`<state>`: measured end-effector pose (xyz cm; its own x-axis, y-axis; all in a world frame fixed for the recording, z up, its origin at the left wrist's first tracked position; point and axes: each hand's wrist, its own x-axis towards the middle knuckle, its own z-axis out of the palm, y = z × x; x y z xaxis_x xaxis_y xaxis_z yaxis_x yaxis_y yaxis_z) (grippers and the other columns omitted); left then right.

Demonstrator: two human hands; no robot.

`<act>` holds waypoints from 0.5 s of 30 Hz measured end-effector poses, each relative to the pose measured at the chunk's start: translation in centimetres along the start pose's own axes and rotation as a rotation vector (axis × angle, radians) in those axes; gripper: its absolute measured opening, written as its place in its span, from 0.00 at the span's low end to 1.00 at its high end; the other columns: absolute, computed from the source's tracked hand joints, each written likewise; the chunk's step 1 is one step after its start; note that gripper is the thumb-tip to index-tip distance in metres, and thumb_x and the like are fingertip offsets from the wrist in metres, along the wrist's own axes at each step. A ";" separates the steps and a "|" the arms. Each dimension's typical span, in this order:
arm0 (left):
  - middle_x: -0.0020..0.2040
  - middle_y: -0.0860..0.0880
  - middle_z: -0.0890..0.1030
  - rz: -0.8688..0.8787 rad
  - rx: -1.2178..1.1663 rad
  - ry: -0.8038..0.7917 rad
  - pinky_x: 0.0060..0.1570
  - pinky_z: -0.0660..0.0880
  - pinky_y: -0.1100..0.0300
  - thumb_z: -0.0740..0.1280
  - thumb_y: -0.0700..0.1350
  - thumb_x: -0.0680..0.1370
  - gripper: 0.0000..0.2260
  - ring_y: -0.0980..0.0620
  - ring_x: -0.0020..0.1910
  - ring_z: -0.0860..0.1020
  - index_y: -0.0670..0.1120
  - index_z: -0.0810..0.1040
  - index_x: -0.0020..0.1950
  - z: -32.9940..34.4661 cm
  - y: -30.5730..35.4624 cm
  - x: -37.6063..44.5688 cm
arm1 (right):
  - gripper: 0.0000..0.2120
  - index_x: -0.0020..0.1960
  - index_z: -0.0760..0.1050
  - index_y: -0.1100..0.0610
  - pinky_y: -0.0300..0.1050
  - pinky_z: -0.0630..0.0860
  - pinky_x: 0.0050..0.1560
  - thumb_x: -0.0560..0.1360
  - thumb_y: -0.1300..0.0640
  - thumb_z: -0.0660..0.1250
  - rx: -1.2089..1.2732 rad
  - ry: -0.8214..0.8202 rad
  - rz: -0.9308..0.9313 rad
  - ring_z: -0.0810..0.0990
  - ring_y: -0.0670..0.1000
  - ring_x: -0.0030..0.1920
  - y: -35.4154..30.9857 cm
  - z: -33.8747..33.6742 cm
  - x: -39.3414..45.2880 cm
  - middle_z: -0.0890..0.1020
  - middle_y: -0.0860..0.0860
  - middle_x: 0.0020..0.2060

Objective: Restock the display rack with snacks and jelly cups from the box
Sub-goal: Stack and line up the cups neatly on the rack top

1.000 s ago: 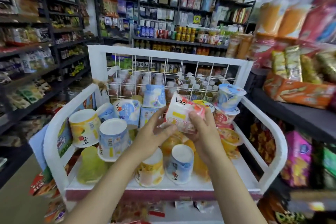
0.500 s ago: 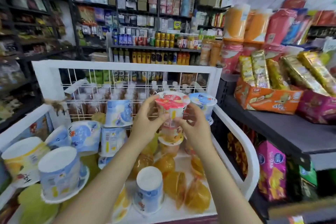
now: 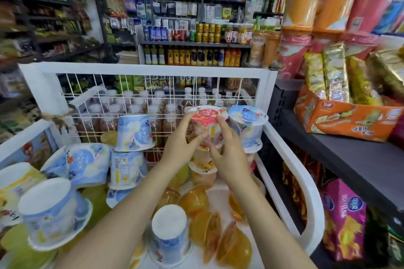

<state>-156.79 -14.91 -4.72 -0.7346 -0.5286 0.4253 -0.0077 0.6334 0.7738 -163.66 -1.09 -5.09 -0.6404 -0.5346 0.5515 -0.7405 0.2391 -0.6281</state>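
A jelly cup with a red and white lid (image 3: 206, 117) stands upright on top of a stack of orange jelly cups (image 3: 202, 168) at the back right of the white display rack (image 3: 153, 71). My left hand (image 3: 181, 144) holds its left side with curled fingers. My right hand (image 3: 229, 153) holds its right side, fingers up along the cup wall. A blue-lidded cup (image 3: 248, 122) sits just to its right. Several blue and white cups (image 3: 131, 133) are piled at the left, some upside down. The box is not in view.
Loose orange jelly cups (image 3: 218, 240) lie on the rack floor near an upside-down blue cup (image 3: 169, 233). A wire grid (image 3: 131, 98) forms the rack's back. A dark shelf (image 3: 349, 159) with orange snack boxes (image 3: 349, 120) stands to the right. Drink shelves (image 3: 196, 43) stand behind.
Both hands carried the red-lidded cup from the rack's middle up to the back right, turned it upright, and lowered it onto the orange stack beside the blue-lidded cup.
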 end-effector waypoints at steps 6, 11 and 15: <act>0.79 0.59 0.56 0.057 0.181 -0.198 0.68 0.61 0.60 0.65 0.55 0.80 0.36 0.61 0.74 0.56 0.62 0.45 0.80 -3.1 0.9 -1.9 | 0.35 0.80 0.52 0.47 0.37 0.64 0.64 0.80 0.52 0.66 0.034 0.068 0.005 0.61 0.39 0.69 -1.0 0.1 -1.7 0.65 0.52 0.73; 0.74 0.54 0.68 0.120 0.419 -0.079 0.69 0.66 0.55 0.60 0.57 0.82 0.23 0.54 0.72 0.65 0.54 0.67 0.76 -7.5 -0.9 -9.0 | 0.14 0.64 0.76 0.54 0.43 0.74 0.53 0.79 0.58 0.67 0.064 -0.023 -0.054 0.76 0.45 0.56 -2.8 0.9 -6.3 0.79 0.48 0.56; 0.61 0.51 0.78 0.034 0.566 -0.257 0.56 0.72 0.55 0.51 0.66 0.75 0.30 0.50 0.61 0.75 0.52 0.79 0.64 -9.5 -3.7 -13.9 | 0.20 0.63 0.77 0.52 0.44 0.73 0.58 0.73 0.45 0.70 0.028 -0.397 -0.128 0.75 0.45 0.55 -4.9 3.6 -9.5 0.79 0.48 0.53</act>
<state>-140.06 -15.27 -9.06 -0.8802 -0.3943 0.2641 -0.2879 0.8860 0.3633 -153.22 -0.11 -9.29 -0.4111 -0.8311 0.3747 -0.7997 0.1314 -0.5858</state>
